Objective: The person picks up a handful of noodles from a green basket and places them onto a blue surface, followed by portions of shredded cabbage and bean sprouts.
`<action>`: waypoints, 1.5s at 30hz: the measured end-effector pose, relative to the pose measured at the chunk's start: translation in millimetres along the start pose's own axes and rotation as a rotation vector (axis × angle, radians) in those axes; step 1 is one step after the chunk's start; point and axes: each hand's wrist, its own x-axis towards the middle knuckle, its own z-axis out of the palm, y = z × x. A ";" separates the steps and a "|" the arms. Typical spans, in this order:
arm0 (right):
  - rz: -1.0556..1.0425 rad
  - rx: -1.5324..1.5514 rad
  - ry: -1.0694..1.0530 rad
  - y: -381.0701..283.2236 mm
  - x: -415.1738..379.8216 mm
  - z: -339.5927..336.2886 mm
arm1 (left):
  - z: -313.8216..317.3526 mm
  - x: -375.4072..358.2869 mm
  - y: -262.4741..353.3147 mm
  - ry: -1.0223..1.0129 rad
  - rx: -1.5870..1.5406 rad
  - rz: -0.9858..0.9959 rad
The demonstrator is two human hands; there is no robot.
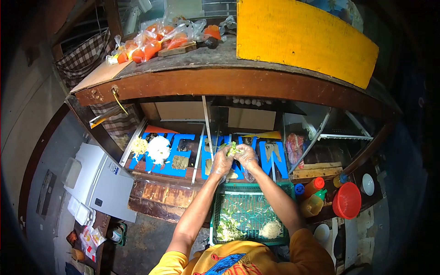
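Note:
Chopped leafy greens [233, 148] are bunched between my two hands, above a shelf panel with big blue letters [184, 161]. My left hand [222, 162], in a clear plastic glove, closes on the greens from the left. From the right, my right hand [248, 158], also in thin clear plastic, has its fingers curled around them. Below my forearms sits a green plastic crate [214, 213]. A heap of shredded cabbage [228, 228] lies in its near left part, and a pale noodle-like pile [271, 229] in its near right part.
Left on the panel lie a white pile [158, 150] and a yellowish shredded pile [139, 146]. Beside the crate stand squeeze bottles [313, 187] and a red basin [347, 200]. A wooden beam [229, 81] spans ahead, with bagged orange items [151, 48] above. A white cooler [107, 183] stands left.

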 end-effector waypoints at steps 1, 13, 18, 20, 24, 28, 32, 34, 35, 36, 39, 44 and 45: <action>-0.017 -0.011 0.009 5.2 4.4 0.8 | 0.7 2.4 -0.7 0.002 -0.001 0.005; -0.097 -0.256 0.085 10.7 23.5 7.8 | 19.0 18.9 -23.3 0.092 0.108 0.112; -0.070 -0.323 0.143 1.4 10.4 14.8 | 22.7 17.0 -32.4 0.102 0.107 0.105; -0.091 -0.335 0.155 5.6 11.0 17.4 | 23.7 16.6 -34.7 0.110 0.110 0.125; -0.123 -0.424 0.177 -6.6 8.8 16.3 | 26.5 25.7 -46.6 0.046 0.143 0.136; -0.117 -0.487 0.128 -18.2 9.9 12.4 | 23.7 31.7 -47.7 -0.003 0.138 0.093; -0.129 -0.457 0.071 -28.3 10.0 9.9 | 21.9 35.4 -51.8 0.022 0.151 0.126; -0.179 -0.469 0.081 -25.4 14.8 8.4 | 19.5 38.2 -46.9 0.021 0.160 0.134; -0.222 -0.479 0.086 -22.3 14.8 8.2 | 19.0 36.9 -45.5 0.017 0.170 0.135; -0.220 -0.481 0.081 -20.6 14.5 8.0 | 17.0 35.0 -40.5 0.018 0.168 0.130; -0.309 -0.482 0.123 -19.5 16.6 6.0 | 10.3 33.4 -25.4 0.041 0.194 0.172; -0.388 -0.420 0.041 -51.6 -2.4 -2.4 | -5.3 15.5 14.4 0.015 0.136 0.234; -0.382 -0.384 0.023 -67.6 -11.7 -4.4 | -8.0 12.1 20.0 -0.001 0.117 0.219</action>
